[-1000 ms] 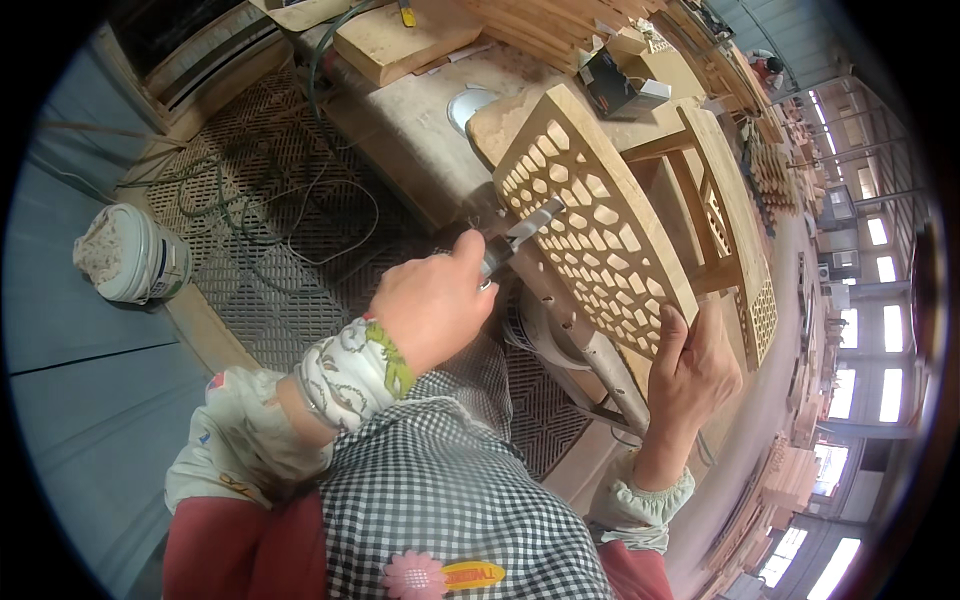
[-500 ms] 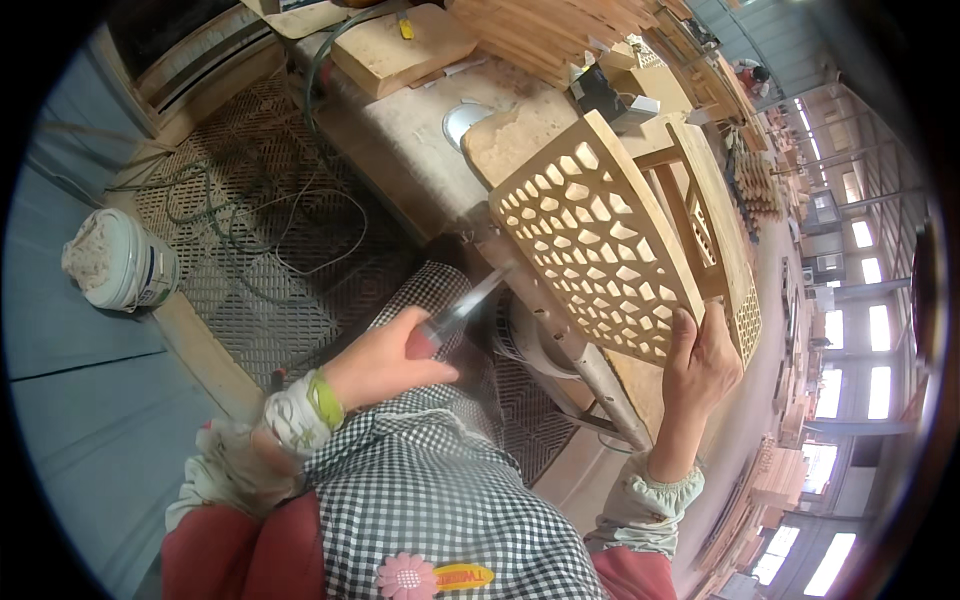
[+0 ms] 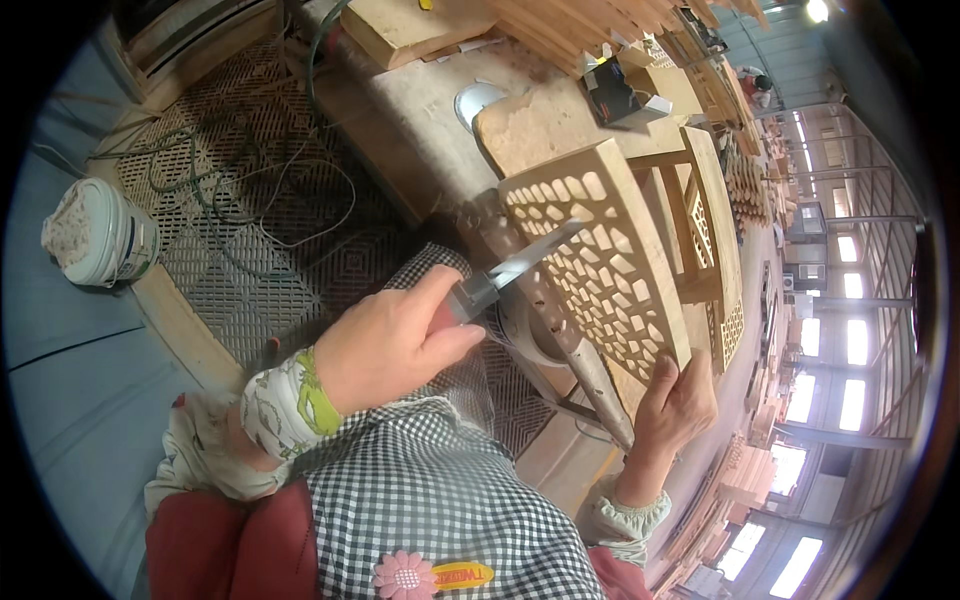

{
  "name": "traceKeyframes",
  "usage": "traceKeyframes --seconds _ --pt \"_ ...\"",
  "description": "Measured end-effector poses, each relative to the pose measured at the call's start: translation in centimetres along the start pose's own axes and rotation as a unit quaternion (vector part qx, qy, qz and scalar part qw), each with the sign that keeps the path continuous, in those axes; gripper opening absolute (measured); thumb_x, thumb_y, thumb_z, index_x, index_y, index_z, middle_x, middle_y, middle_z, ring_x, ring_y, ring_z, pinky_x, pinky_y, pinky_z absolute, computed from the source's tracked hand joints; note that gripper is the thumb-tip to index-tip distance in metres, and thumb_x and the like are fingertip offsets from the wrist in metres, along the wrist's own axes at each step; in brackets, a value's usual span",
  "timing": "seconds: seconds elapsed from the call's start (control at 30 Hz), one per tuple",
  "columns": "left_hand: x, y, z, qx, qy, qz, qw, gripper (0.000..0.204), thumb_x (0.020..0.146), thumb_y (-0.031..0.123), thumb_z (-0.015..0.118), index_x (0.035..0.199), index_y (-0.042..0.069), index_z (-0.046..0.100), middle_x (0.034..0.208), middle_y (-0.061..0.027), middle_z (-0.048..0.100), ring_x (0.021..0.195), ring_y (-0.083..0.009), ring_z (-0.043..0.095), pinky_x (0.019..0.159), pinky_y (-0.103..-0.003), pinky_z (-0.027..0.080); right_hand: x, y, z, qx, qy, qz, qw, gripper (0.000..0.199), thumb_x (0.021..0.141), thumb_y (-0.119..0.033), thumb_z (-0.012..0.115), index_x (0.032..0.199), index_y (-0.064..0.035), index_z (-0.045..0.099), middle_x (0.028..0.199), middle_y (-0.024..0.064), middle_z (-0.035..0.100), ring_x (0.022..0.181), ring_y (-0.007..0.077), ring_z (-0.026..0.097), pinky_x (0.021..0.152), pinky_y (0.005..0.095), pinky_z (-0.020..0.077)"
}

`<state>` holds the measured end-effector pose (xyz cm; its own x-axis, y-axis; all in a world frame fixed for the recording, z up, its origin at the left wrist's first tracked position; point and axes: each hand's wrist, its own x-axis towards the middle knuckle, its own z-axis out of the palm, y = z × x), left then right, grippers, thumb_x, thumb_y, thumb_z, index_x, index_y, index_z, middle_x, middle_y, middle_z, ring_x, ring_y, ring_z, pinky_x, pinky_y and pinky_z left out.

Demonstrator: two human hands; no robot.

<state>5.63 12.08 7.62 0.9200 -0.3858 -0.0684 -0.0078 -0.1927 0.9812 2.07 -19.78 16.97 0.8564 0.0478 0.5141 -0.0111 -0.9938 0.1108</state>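
My left hand [image 3: 390, 335] is closed round the red handle of a flat-bladed knife [image 3: 520, 262]; a dark collar shows where handle meets blade. The blade points up to the right, its tip in front of a wooden lattice panel [image 3: 590, 255]. Whether the tip touches the wood, I cannot tell. The panel, pierced with many irregular holes, is tilted up and joined to a wooden frame [image 3: 705, 195] behind it. Its near right corner is pinched between the thumb and fingers of my right hand [image 3: 680, 402].
A workbench [image 3: 440, 110] carries a board [image 3: 540, 125], a thick wood block [image 3: 415, 30], a dark box [image 3: 612, 92] and stacked strips [image 3: 535, 35]. A bucket [image 3: 95, 235] stands at the left, beside cables [image 3: 200, 190] on the grid mat. Someone [image 3: 757, 85] is far off.
The knife has risen to the right, from beside the bench edge to in front of the lattice. The panel is tilted more steeply, with my right hand still on its corner.
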Motion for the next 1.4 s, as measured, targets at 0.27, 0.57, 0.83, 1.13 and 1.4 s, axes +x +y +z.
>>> traceKeyframes --seconds 0.27,0.57,0.83,1.13,1.4 --pt "2.4 1.7 -1.3 -0.014 -0.082 -0.044 0.996 0.033 0.101 0.025 0.069 0.113 0.0 0.051 0.072 -0.0121 0.068 0.064 -0.0264 0.069 0.059 -0.038 0.05 0.0 1.0 0.6 0.028 0.005 -0.015 0.999 0.04 0.104 -0.043 0.061 0.083 -0.0089 0.064 0.066 0.0078 0.057 0.057 0.03 0.057 0.055 0.0403 0.0418" --pt "3.6 1.6 -0.8 0.085 -0.057 -0.02 0.995 0.039 0.1 0.025 0.07 0.104 -0.001 0.042 0.07 -0.0192 0.066 0.064 -0.0406 0.068 0.056 -0.046 0.05 0.0 0.8 0.6 0.013 0.0 -0.019 1.0 0.042 0.104 -0.045 0.061 0.084 -0.0087 0.064 0.066 0.0082 0.056 0.057 0.0309 0.058 0.054 0.0409 0.0418" --pt "-0.6 -3.1 0.1 0.028 -0.167 -0.11 0.979 0.046 0.097 0.039 0.074 0.103 0.002 0.049 0.077 -0.0123 0.066 0.067 -0.0273 0.069 0.064 -0.04 0.054 0.4 1.5 1.0 0.008 0.015 0.001 1.0 0.039 0.106 -0.042 0.061 0.087 -0.0085 0.065 0.066 0.009 0.058 0.056 0.0306 0.058 0.054 0.0402 0.0423" --pt "-1.9 -5.8 1.2 -0.014 -0.108 -0.145 0.983 0.066 0.092 0.04 0.08 0.135 -0.002 0.053 0.087 -0.013 0.071 0.079 -0.0242 0.071 0.074 -0.038 0.057 0.5 1.9 1.1 0.018 0.002 0.01 1.0 0.038 0.105 -0.042 0.063 0.09 -0.0072 0.067 0.064 0.0088 0.057 0.054 0.0287 0.056 0.054 0.0388 0.0419" --pt "3.8 -7.6 2.2 0.003 -0.026 -0.044 0.999 0.054 0.1 0.041 0.069 0.13 -0.003 0.056 0.085 -0.0116 0.071 0.072 -0.021 0.07 0.066 -0.036 0.057 0.5 2.0 1.2 0.039 0.003 0.003 0.999 0.039 0.107 -0.043 0.06 0.092 -0.0071 0.068 0.066 0.0093 0.06 0.055 0.0278 0.059 0.055 0.0381 0.043"
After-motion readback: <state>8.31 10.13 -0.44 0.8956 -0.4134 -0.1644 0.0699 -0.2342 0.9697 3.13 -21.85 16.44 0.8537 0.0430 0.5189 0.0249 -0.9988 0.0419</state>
